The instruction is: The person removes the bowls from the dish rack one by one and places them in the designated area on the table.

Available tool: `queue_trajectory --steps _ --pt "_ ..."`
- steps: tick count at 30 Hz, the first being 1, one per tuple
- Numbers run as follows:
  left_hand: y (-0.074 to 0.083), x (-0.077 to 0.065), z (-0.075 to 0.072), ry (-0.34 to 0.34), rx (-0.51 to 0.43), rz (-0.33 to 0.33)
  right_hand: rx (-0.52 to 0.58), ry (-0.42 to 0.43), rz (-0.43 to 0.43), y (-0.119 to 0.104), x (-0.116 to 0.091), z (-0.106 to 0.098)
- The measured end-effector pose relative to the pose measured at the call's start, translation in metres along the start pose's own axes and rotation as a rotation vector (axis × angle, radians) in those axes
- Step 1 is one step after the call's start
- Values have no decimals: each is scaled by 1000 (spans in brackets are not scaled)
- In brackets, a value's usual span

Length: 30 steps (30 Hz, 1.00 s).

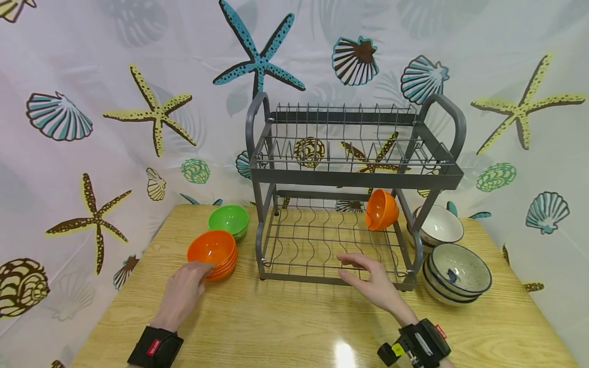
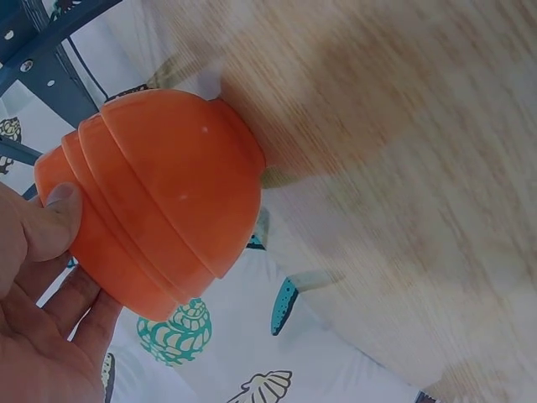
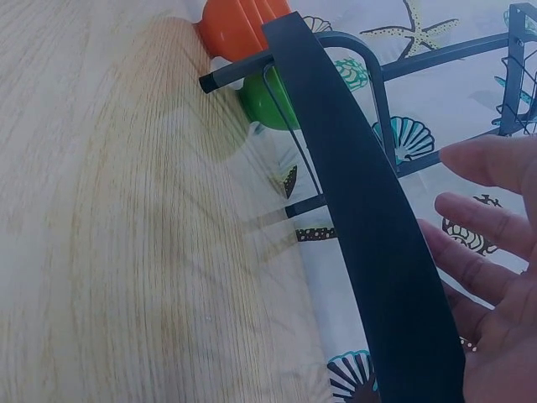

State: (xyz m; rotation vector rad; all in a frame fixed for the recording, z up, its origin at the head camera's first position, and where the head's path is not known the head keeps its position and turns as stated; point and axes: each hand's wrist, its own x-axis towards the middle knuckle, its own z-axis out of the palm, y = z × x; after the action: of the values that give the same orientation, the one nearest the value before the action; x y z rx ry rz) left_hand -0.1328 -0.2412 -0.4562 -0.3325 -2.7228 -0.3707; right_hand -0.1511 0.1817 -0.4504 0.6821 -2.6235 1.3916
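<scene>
My left hand [image 1: 181, 291] pinches the near rim of the top orange bowl [image 1: 210, 246] in a nested stack at the left of the table. In the left wrist view, the thumb [image 2: 60, 220] lies on the wall of the orange bowls [image 2: 180, 180]. My right hand [image 1: 375, 282] hovers by the front edge of the two-tier dish rack [image 1: 331, 280], fingers spread and holding nothing. Another orange bowl [image 1: 383, 210] sits tipped on its side at the right end of the lower tier, its mouth facing left.
Green bowls [image 1: 228, 220] are stacked just behind the orange ones. To the right of the rack stand a white bowl [image 1: 440, 226] and a stack of patterned bowls [image 1: 460, 273]. A curtain printed with starfish and shells [image 1: 156, 113] surrounds the wooden table [image 1: 276, 327].
</scene>
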Motion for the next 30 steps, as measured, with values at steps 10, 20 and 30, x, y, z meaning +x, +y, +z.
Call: queue_trajectory --steps 10,20,30 --pt "0 2 5 10 14 13 -6 -2 3 -1 0 -1" --pt "6 2 7 46 2 61 -10 -4 7 -2 -1 -2" --pt "24 0 17 96 -63 142 64 -7 5 -3 2 -8"
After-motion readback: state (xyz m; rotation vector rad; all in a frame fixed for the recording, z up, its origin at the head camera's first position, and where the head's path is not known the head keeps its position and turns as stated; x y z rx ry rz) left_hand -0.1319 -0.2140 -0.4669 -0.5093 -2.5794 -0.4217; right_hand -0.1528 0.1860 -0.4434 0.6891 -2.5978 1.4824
